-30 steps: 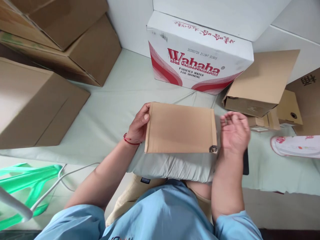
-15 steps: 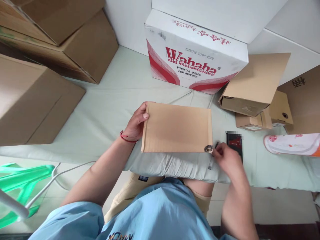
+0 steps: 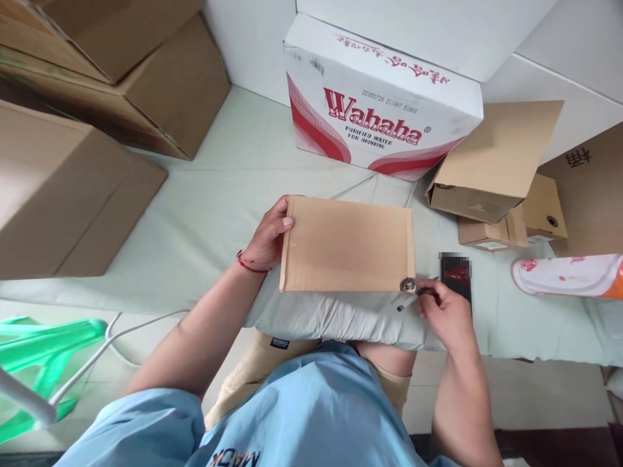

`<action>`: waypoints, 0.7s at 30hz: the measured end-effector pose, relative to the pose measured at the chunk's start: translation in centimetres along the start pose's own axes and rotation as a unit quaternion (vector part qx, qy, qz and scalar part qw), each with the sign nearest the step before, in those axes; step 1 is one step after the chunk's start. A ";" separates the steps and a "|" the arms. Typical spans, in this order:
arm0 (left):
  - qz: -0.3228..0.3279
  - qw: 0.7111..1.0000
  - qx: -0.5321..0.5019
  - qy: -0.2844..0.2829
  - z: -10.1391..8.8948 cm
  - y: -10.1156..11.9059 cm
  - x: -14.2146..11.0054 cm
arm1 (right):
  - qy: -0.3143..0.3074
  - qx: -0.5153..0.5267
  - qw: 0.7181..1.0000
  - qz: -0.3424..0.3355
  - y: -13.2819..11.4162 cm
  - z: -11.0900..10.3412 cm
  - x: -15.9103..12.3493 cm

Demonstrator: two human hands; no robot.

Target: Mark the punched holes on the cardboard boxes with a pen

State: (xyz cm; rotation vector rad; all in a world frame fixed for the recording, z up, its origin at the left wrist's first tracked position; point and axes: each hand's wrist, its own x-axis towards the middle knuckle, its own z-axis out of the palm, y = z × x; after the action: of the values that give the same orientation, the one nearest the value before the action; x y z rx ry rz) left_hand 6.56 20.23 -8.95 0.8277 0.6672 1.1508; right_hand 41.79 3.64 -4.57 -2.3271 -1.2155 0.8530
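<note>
My left hand [image 3: 269, 235] grips the left edge of a flat brown cardboard box [image 3: 346, 245], thumb on the face turned to me and the other fingers hidden behind it. A small dark, round, patterned spot [image 3: 407, 285] marks the box's lower right corner. Just beside that corner, my right hand [image 3: 445, 311] pinches a slim pen [image 3: 409, 301] with a dark tip and a pale, see-through barrel. The pen slants down to the left, below the corner. Right behind this hand lies a black phone-like object [image 3: 456, 275], partly blurred out.
A white and red water carton [image 3: 379, 123] stands at the back. Smaller brown boxes [image 3: 491, 162] are piled to its right, near a white and orange roll-shaped pack [image 3: 564, 275]. Large cartons [image 3: 63, 194] fill the left. Pale cloth [image 3: 214, 214] covers the table.
The pen has swung from nearly upright to a flatter slant, and its lower end has come up and left. My right hand has turned slightly. My left hand still grips the box.
</note>
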 end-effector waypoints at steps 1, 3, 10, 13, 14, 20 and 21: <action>0.002 1.000 0.002 0.000 0.0 0.0 0.0 | 0.021 0.067 0.997 0.013 0.4 -0.3 -0.1; 0.004 1.000 0.005 0.001 0.0 0.0 0.0 | 0.080 0.166 0.983 0.023 0.8 -0.8 -0.5; 0.012 1.000 -0.001 -0.003 -0.2 -0.2 0.0 | 0.193 0.190 0.962 0.012 0.0 -1.1 -1.4; 0.011 1.000 -0.001 -0.005 -0.3 -0.3 0.1 | 0.073 0.126 0.989 0.019 0.2 -0.7 -1.1; 0.010 1.000 0.000 -0.004 -0.3 -0.3 0.1 | 0.036 0.075 0.996 0.010 0.3 -0.7 -1.0; 0.002 1.000 0.003 0.000 -0.4 -0.3 0.0 | -0.061 -0.307 0.948 -0.051 -0.6 -0.6 -0.6; 0.001 1.000 0.004 0.000 -0.4 -0.2 0.0 | -0.074 -0.344 0.935 -0.051 -1.0 -0.6 -0.6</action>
State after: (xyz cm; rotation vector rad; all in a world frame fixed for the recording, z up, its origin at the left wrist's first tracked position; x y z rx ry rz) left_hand 6.38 20.24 -9.34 0.8362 0.6720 1.1512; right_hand 41.36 3.69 -3.35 -2.7153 -1.9287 0.6377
